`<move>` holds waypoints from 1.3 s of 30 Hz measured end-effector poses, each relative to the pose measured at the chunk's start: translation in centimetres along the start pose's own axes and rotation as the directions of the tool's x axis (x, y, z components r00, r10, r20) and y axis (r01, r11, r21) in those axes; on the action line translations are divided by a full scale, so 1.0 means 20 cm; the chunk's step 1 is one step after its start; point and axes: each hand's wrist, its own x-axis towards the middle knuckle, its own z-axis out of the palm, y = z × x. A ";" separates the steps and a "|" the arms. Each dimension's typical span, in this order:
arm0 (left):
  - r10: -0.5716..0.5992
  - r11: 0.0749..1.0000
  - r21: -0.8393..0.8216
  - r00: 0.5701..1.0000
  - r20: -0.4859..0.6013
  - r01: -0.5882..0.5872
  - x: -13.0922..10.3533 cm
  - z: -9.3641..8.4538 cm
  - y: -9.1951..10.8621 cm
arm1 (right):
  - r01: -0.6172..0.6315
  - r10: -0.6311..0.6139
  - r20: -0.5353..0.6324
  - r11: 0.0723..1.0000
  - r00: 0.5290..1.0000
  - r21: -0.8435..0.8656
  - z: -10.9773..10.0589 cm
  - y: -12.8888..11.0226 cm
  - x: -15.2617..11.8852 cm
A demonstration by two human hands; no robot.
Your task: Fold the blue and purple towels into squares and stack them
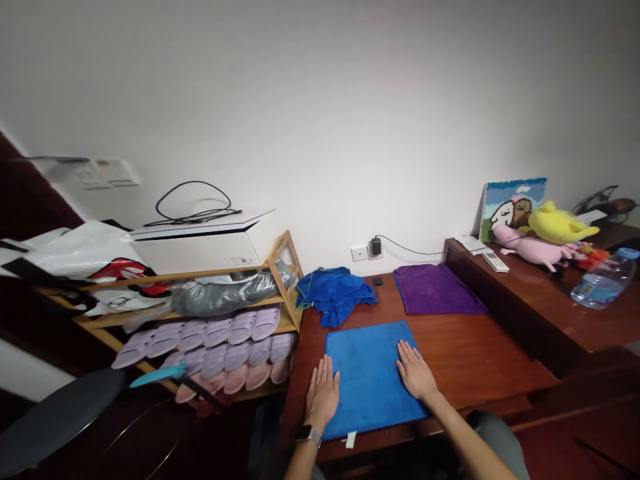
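Observation:
A blue cloth [370,380] lies spread flat in a near square at the front of the wooden desk, with a small white tag at its near edge. My left hand [323,390] rests flat along the cloth's left edge, fingers stretched out, a watch on the wrist. On the opposite side, my right hand [416,373] lies flat on the right edge with its fingers extended. Behind it, a crumpled blue cloth [337,293] sits in a heap at the back left. A purple cloth [437,290] lies flat at the back right.
To the left stands a wooden rack [287,293] with rows of slippers [240,327] and a white box [200,250] on top. A raised desk section [560,313] at right bears plush toys [563,223], a remote [495,261] and a plastic bottle [605,280]. A plugged-in charger [377,247] is on the wall.

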 end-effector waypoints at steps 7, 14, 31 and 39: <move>0.199 0.967 -0.151 0.979 -0.048 -0.204 0.15 -0.10 0.49 | -0.005 0.005 -0.038 1.000 0.999 -0.001 0.02 0.00 0.01; 0.362 0.910 -0.253 0.927 0.103 -0.327 0.17 -0.01 0.92 | 0.043 -0.043 -0.031 0.999 0.999 -0.020 0.03 0.02 0.01; 0.067 0.997 -0.040 0.998 0.017 -0.066 0.19 -0.01 0.24 | -0.009 0.010 -0.011 0.999 1.000 0.050 0.03 0.00 0.01; 0.326 0.929 -0.226 0.938 0.120 -0.294 0.50 0.00 0.91 | -0.007 0.008 -0.036 0.999 0.999 0.042 0.03 0.00 0.01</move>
